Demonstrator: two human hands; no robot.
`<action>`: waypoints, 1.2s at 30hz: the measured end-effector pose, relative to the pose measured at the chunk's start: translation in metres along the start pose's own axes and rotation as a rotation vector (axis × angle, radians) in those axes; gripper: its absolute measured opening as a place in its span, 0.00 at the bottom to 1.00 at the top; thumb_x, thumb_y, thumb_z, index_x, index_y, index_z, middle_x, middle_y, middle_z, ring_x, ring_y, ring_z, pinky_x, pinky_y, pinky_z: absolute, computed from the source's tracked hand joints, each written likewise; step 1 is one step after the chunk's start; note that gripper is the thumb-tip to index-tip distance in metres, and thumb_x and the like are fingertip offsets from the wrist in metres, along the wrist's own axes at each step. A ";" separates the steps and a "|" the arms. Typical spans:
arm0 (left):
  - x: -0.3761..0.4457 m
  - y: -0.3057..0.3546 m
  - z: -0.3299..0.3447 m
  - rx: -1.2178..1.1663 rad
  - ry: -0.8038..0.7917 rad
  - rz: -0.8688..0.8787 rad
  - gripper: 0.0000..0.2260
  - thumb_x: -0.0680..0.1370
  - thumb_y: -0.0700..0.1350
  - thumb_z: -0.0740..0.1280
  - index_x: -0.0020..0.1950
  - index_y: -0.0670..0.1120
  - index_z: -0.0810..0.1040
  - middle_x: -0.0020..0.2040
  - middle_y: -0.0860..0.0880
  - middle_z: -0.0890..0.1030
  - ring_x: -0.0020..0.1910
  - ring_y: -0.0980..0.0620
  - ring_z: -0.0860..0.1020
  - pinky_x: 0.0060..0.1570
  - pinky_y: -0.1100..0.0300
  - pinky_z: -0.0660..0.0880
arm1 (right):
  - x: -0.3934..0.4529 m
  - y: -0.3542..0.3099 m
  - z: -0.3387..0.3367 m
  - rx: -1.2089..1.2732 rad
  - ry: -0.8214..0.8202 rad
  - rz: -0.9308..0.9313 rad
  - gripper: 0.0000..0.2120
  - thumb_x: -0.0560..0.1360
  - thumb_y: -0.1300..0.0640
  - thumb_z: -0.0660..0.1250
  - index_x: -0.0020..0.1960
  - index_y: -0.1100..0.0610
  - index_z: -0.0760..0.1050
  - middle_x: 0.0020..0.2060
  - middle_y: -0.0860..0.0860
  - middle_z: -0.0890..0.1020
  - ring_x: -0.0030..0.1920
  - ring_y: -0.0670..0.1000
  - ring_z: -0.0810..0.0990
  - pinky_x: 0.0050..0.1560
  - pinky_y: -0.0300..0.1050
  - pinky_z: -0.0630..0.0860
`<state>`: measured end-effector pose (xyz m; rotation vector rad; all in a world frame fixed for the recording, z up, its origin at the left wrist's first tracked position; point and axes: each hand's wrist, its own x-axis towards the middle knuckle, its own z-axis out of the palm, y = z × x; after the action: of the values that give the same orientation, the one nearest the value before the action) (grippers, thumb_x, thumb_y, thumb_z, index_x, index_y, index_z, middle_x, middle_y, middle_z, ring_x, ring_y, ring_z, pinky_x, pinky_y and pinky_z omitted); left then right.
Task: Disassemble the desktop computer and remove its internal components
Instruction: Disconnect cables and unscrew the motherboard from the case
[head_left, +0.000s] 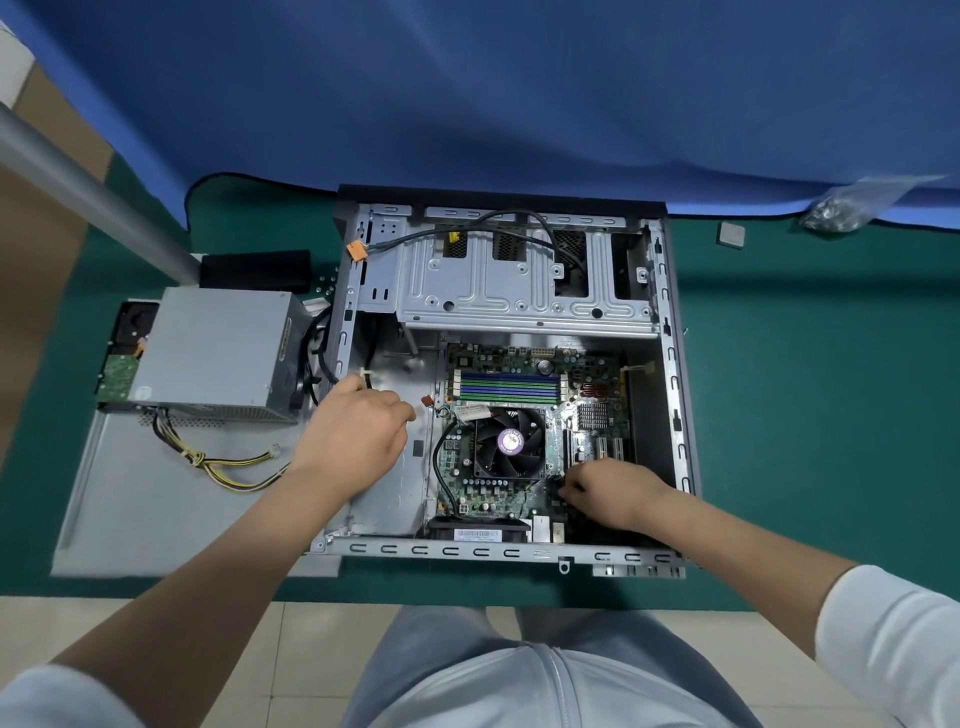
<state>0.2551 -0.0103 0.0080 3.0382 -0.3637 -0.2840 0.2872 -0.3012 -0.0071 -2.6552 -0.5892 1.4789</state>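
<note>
The desktop computer case (675, 374) lies on its side on the green table (805, 389), open face up, so everything inside can be reached from above. The power supply (213, 353) is already out, sitting at nine o'clock from the case on the removed side panel (130, 499), its yellow and black cables (218, 467) trailing toward six o'clock; a hard drive (118, 375) is tucked under its left edge.

The motherboard (519, 467) is not yet out of the lower half of the case, with the CPU fan (510, 441) at its middle and the memory slots (509, 387) at twelve o'clock from the fan. The empty drive cage (519, 280) spans the upper half.

The left hand (358, 431) rests on the bare case floor at nine o'clock from the fan; its fingers are curled round a black cable with a white clip (363, 375), probably holding it clear of the board. The right hand (608, 493) is at four o'clock from the fan, fingers curled down onto the board edge; whether they pinch a connector or a screw I cannot tell.

A bag of screws (841, 208) and a small grey chip (731, 235) lie at two o'clock, kept aside from the work.
</note>
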 end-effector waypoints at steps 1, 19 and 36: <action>0.000 0.000 0.000 0.000 0.001 -0.001 0.13 0.78 0.44 0.59 0.53 0.50 0.83 0.44 0.54 0.83 0.40 0.53 0.79 0.53 0.58 0.65 | 0.000 0.000 0.000 0.002 -0.004 0.001 0.12 0.80 0.53 0.55 0.53 0.56 0.75 0.45 0.51 0.78 0.43 0.52 0.75 0.40 0.43 0.71; -0.001 0.003 -0.006 -0.056 0.166 0.086 0.05 0.70 0.39 0.72 0.43 0.47 0.85 0.37 0.52 0.84 0.34 0.51 0.80 0.46 0.56 0.69 | -0.017 0.003 -0.033 0.296 0.193 -0.029 0.05 0.75 0.55 0.62 0.46 0.49 0.77 0.31 0.43 0.76 0.25 0.39 0.72 0.27 0.35 0.68; 0.010 0.090 -0.049 -1.307 -0.129 -0.290 0.08 0.75 0.47 0.70 0.51 0.59 0.79 0.39 0.61 0.82 0.36 0.58 0.73 0.40 0.65 0.74 | -0.043 0.001 -0.045 1.502 0.175 -0.181 0.16 0.79 0.61 0.58 0.43 0.51 0.83 0.22 0.44 0.61 0.23 0.44 0.57 0.21 0.35 0.58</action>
<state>0.2536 -0.0973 0.0623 1.7643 0.2171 -0.4800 0.3045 -0.3111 0.0520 -1.4227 0.2691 0.9189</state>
